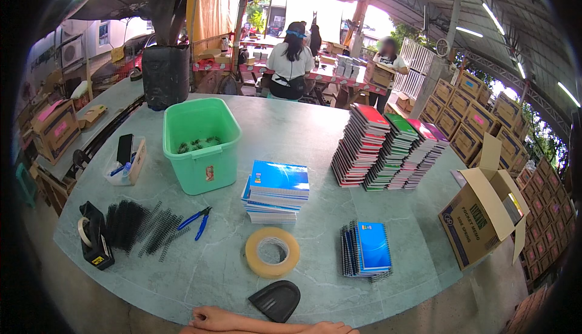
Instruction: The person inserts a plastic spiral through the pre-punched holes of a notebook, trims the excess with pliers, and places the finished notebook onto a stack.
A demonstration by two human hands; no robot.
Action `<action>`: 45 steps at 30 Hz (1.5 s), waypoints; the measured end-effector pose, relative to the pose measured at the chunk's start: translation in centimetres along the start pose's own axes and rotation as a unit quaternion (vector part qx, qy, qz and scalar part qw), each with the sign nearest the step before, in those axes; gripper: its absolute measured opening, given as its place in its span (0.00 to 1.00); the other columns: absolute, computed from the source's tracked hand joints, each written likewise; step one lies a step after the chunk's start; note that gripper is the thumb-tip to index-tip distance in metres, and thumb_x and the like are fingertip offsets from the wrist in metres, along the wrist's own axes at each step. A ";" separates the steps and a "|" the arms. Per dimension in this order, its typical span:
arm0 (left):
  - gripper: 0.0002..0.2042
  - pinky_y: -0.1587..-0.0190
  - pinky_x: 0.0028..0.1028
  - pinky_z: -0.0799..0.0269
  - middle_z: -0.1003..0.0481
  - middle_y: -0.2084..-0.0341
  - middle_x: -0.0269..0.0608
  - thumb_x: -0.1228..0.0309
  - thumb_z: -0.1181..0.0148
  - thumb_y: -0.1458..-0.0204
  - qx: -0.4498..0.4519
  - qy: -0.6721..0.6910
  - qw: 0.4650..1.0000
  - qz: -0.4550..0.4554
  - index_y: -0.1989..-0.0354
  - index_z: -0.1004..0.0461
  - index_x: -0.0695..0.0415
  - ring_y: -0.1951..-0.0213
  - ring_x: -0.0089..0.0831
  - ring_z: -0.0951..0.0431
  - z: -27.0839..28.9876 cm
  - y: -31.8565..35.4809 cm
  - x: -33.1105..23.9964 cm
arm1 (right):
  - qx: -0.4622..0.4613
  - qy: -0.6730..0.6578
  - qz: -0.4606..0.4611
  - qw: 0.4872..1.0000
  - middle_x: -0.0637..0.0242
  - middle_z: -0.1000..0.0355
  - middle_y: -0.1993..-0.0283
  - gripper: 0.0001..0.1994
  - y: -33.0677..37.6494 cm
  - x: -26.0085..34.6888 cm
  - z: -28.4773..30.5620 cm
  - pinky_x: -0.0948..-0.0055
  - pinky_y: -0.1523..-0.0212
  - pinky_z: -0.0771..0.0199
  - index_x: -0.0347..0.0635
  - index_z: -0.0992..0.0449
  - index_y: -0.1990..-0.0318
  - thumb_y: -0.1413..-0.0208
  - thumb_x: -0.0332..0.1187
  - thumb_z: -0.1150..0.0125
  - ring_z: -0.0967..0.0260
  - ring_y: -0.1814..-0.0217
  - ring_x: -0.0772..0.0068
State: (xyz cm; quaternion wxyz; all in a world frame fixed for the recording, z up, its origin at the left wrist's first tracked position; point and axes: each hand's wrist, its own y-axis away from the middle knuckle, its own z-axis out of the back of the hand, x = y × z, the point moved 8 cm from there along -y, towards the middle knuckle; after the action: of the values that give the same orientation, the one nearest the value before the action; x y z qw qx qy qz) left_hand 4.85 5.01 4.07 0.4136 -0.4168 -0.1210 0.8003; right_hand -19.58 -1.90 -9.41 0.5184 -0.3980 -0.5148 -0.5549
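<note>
Near edge: left hand [219, 319] flat on table [303, 134], fingers together, empty; right hand [330, 329] mostly cropped, grip not discernible. Black scoop-shaped piece [276, 299] just beside left hand. Beyond: tape roll [272, 252], small spiral notebooks [365, 250], blue notebook stack [276, 191], green bin [201, 144].

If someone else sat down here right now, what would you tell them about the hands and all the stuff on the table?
Both hands rest empty at the near table edge, one laid over the other; which is which is unclear.
Nearest: black curved plastic piece, then the tan roll of clear tape.
A small pile of blue spiral-bound notebooks lies right of the tape, a taller blue stack behind it.
Black spiral wire coils, blue-handled pliers and a green plastic bin sit left.
Nothing is in hand.
</note>
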 end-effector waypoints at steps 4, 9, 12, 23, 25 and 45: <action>0.07 0.69 0.36 0.29 0.28 0.77 0.44 0.68 0.51 0.52 0.014 0.000 1.000 0.019 0.69 0.31 0.57 0.71 0.42 0.26 -0.9 0.2 0.5 | -0.016 -0.071 0.038 0.997 0.58 0.30 0.73 0.17 -0.3 -0.4 -0.2 0.66 0.67 0.35 0.37 0.31 0.70 0.49 0.45 0.44 0.35 0.69 0.69; 0.07 0.68 0.36 0.29 0.28 0.77 0.44 0.67 0.49 0.52 0.009 0.005 1.000 0.027 0.69 0.31 0.57 0.72 0.42 0.26 -0.7 0.3 0.5 | 0.013 -0.013 -0.018 1.000 0.63 0.32 0.74 0.14 -0.3 -0.3 -0.2 0.69 0.68 0.36 0.39 0.31 0.70 0.50 0.42 0.43 0.38 0.69 0.73; 0.07 0.69 0.37 0.29 0.28 0.78 0.44 0.67 0.49 0.52 0.008 0.009 1.000 0.025 0.69 0.31 0.57 0.72 0.42 0.26 -1.2 0.3 0.7 | -0.014 -0.060 0.033 0.998 0.63 0.33 0.76 0.16 -0.3 -0.3 0.0 0.69 0.69 0.37 0.38 0.31 0.72 0.50 0.44 0.43 0.39 0.70 0.73; 0.06 0.69 0.36 0.29 0.28 0.78 0.44 0.68 0.48 0.53 -0.004 0.017 1.000 0.016 0.70 0.31 0.57 0.72 0.42 0.26 -0.8 0.1 0.7 | -0.010 -0.070 0.069 0.995 0.68 0.37 0.78 0.17 -0.5 0.0 0.1 0.72 0.72 0.41 0.38 0.33 0.74 0.46 0.45 0.44 0.42 0.72 0.78; 0.06 0.69 0.36 0.29 0.28 0.77 0.45 0.68 0.48 0.52 0.000 0.016 1.000 0.018 0.70 0.31 0.57 0.71 0.42 0.26 -0.7 0.0 0.7 | 0.008 -0.050 0.015 0.999 0.69 0.37 0.77 0.17 -0.6 -0.8 0.1 0.72 0.72 0.41 0.38 0.33 0.73 0.46 0.45 0.44 0.43 0.72 0.78; 0.08 0.63 0.39 0.30 0.27 0.73 0.50 0.67 0.52 0.50 0.083 0.043 0.992 0.089 0.66 0.30 0.57 0.67 0.46 0.26 -2.2 0.3 1.7 | -0.006 -0.163 0.078 0.983 0.72 0.36 0.78 0.17 -0.8 -0.5 -0.6 0.76 0.71 0.39 0.40 0.32 0.77 0.46 0.45 0.44 0.42 0.72 0.81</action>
State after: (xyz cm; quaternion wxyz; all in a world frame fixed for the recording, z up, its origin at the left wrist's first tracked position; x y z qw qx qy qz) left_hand 5.86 5.80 1.53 0.3787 -0.4240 0.0009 0.8227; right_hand -20.27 -2.50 -10.09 0.4664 -0.5252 -0.5567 -0.4436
